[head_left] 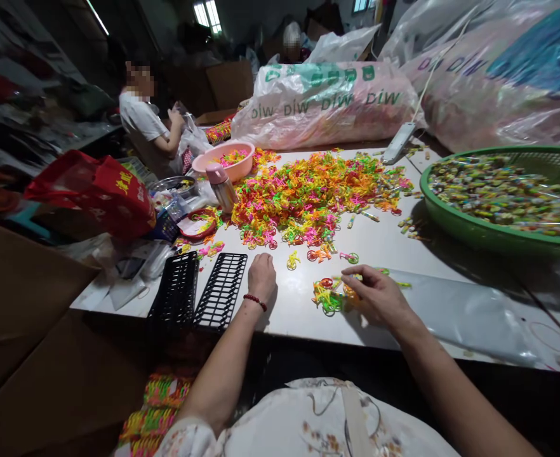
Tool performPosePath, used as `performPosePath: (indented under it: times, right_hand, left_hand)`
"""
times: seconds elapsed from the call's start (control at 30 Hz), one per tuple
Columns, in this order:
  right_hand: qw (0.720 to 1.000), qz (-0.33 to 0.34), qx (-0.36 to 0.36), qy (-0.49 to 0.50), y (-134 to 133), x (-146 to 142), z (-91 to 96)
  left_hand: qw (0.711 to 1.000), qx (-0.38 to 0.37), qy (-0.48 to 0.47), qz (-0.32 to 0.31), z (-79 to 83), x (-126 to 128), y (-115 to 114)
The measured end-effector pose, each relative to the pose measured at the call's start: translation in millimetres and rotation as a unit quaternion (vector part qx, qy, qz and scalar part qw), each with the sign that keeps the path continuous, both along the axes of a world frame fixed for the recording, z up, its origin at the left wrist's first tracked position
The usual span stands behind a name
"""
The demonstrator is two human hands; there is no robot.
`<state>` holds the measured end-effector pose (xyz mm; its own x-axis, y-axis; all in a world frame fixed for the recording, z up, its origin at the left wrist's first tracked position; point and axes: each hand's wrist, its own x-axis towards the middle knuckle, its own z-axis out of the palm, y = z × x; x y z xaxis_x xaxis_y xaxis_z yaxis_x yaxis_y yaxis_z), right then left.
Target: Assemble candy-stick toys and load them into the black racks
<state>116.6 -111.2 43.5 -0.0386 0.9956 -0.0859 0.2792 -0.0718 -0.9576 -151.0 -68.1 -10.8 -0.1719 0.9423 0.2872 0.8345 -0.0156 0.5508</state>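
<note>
My left hand [261, 277], with a red bead bracelet, rests on the white table, fingers curled down; what they hold, if anything, is hidden. Just left of it lies a black plastic rack [220, 289] with rows of slots, and a second black rack [173, 285] sits beside that. My right hand [380, 295] hovers over a small heap of bright plastic toys [328, 298], some shaped like little bicycles. Its thumb and forefinger are close together; anything between them is too small to make out. Beyond both hands spreads a large pile of the same toys [303, 197].
A green basket [499, 244] of small wrapped pieces stands at the right. Clear plastic bags [470, 311] lie near the front edge. A flask [220, 187], a pink basin [242, 168] and a red bag [113, 197] are at the left. A person [146, 127] works beyond.
</note>
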Motion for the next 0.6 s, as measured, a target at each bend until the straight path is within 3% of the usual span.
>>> performPosePath:
  times: [0.13, 0.3, 0.43, 0.6]
  right_hand:
    - [0.993, 0.039, -0.069, 0.088, -24, -4, -2.9]
    - [0.993, 0.067, -0.033, 0.095, -32, -10, -4.3]
    - [0.981, 0.078, -0.09, 0.15, -38, -16, 1.3]
    - [0.964, 0.101, -0.102, 0.222, -45, -20, 4.5]
  left_hand:
    - [0.999, 0.009, -0.031, -0.007, 10.8, 18, 10]
    - [0.994, -0.047, -0.078, -0.054, 13.4, 43, 11]
    - [0.956, -0.104, -0.272, -0.032, 10.3, 48, 11]
    - [0.908, -0.141, -0.392, -0.035, 16.9, 36, 0]
